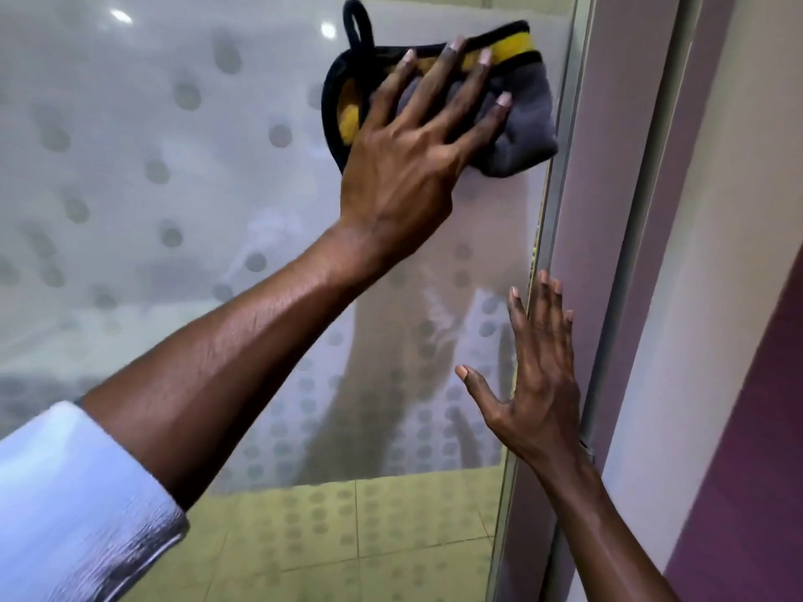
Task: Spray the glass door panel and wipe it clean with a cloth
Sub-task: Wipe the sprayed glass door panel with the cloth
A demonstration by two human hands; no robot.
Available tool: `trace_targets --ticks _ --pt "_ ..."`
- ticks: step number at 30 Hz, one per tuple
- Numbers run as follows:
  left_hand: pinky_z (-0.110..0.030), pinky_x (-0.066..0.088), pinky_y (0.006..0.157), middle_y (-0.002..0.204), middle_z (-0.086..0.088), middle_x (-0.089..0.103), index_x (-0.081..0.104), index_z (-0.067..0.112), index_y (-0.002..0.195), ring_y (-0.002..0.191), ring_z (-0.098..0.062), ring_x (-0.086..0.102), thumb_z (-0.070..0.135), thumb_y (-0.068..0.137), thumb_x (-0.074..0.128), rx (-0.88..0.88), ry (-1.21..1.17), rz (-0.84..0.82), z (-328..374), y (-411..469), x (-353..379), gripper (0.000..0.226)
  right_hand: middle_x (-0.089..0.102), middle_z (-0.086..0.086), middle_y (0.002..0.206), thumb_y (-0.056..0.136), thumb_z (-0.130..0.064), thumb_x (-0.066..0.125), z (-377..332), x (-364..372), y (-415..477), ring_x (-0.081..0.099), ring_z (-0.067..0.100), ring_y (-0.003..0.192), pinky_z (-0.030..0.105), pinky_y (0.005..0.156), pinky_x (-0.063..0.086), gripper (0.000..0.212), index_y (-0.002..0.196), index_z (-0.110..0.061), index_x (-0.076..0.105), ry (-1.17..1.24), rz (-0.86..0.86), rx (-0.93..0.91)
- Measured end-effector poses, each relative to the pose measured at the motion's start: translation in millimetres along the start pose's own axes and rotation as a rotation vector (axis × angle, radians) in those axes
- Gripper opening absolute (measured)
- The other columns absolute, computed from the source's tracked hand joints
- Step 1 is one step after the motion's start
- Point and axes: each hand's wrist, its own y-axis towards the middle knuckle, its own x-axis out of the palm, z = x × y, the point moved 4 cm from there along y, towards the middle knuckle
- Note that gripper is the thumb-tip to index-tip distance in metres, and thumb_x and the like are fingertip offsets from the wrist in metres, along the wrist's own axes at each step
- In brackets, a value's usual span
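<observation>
The left hand's (404,167) fingers (452,80) lie spread flat on the grey, yellow and black cloth (521,128), pinning it against the upper glass door panel (152,167) near the frame (560,167), probably to spread wiping pressure. The right hand (539,384) rests open, holding nothing, at the panel's edge, likely steadying the door. No writing shows.
</observation>
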Motion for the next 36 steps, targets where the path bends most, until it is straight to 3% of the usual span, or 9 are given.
trace_targets --ticks 6,11,14,17,21,24,28,32,36 --pt "-0.059 0.037 0.134 0.176 -0.015 0.046 0.054 0.013 0.165 0.166 -0.039 0.04 0.002 0.117 0.027 0.121 -0.147 -0.067 44.8 -100.8 -9.3 0.056 0.015 0.02 0.185 0.091 -0.038 0.083 -2.6 -1.5 1.1 0.013 0.039 0.174 0.063 0.14 0.018 0.105 0.172 -0.001 0.027 0.013 0.011 0.005" --pt "-0.056 0.039 0.134 0.179 -0.015 0.041 0.048 0.008 0.168 0.169 -0.038 0.034 0.009 0.117 0.05 0.255 -0.185 -0.217 73.4 -200.3 -26.5 0.051 0.017 0.024 0.184 0.084 -0.011 0.072 -2.5 -7.2 0.1 0.012 0.042 0.173 0.062 0.14 0.017 0.101 0.171 0.005 0.023 0.045 -0.022 -0.03" --pt "-0.057 0.045 0.13 0.175 -0.013 0.048 0.053 0.011 0.166 0.165 -0.038 0.042 0.008 0.118 0.049 0.306 -0.13 -0.137 42.1 -170.5 -32.0 0.048 0.016 0.023 0.184 0.087 -0.013 0.071 -1.3 -10.4 -0.9 0.01 0.041 0.174 0.053 0.143 0.011 0.097 0.171 0.003 0.025 0.07 -0.063 -0.032" --pt "-0.058 0.051 0.124 0.168 -0.011 0.057 0.061 0.015 0.161 0.158 -0.039 0.053 0.001 0.118 0.039 0.206 -0.013 0.025 -19.8 -107.8 -35.2 0.05 0.017 0.019 0.185 0.091 -0.016 0.069 0.2 -8.9 -1.3 0.011 0.037 0.174 0.05 0.143 0.009 0.093 0.172 0.0 0.026 0.064 -0.05 -0.019" --pt "-0.051 0.054 0.122 0.164 -0.006 0.063 0.066 0.026 0.157 0.153 -0.034 0.061 0.002 0.114 0.058 0.053 0.149 0.133 -96.0 -52.8 -43.0 0.05 0.016 0.021 0.185 0.095 -0.031 0.063 -1.6 -1.2 -2.1 0.012 0.037 0.174 0.055 0.142 0.011 0.091 0.173 -0.001 0.025 0.02 -0.019 0.009" --pt "-0.051 0.05 0.125 0.166 -0.007 0.06 0.064 0.025 0.158 0.157 -0.034 0.056 0.0 0.114 0.054 0.02 0.099 0.124 -97.0 -73.7 -48.2 0.052 0.017 0.022 0.184 0.098 -0.038 0.06 -5.0 2.4 -1.3 0.011 0.037 0.174 0.062 0.14 0.015 0.09 0.172 -0.001 0.025 0.015 0.007 0.03" --pt "-0.055 0.04 0.131 0.174 -0.01 0.05 0.057 0.018 0.164 0.166 -0.036 0.041 -0.006 0.112 0.045 -0.077 -0.038 -0.03 -42.4 -182.8 -50.3 0.058 0.017 0.02 0.185 0.099 -0.047 0.059 -8.6 5.9 -2.1 0.01 0.036 0.175 0.057 0.142 0.012 0.093 0.173 -0.002 0.024 0.018 0.052 0.048" --pt "-0.057 0.038 0.134 0.181 -0.009 0.039 0.045 0.018 0.171 0.171 -0.037 0.032 0.005 0.119 0.033 0.094 -0.081 -0.254 -20.9 -266.6 -61.5 0.055 0.018 0.018 0.185 0.101 -0.051 0.059 -8.7 7.5 -1.3 0.012 0.034 0.175 0.059 0.141 0.015 0.094 0.174 -0.005 0.024 0.01 0.09 0.026" --pt "-0.057 0.038 0.134 0.182 -0.009 0.038 0.041 0.019 0.173 0.171 -0.037 0.032 0.006 0.119 0.042 0.223 0.031 -0.227 -90.8 -240.5 -78.8 0.055 0.018 0.013 0.186 0.1 -0.059 0.058 -8.2 13.3 1.7 0.014 0.036 0.174 0.068 0.137 0.022 0.095 0.175 -0.012 0.023 0.025 0.075 0.046"
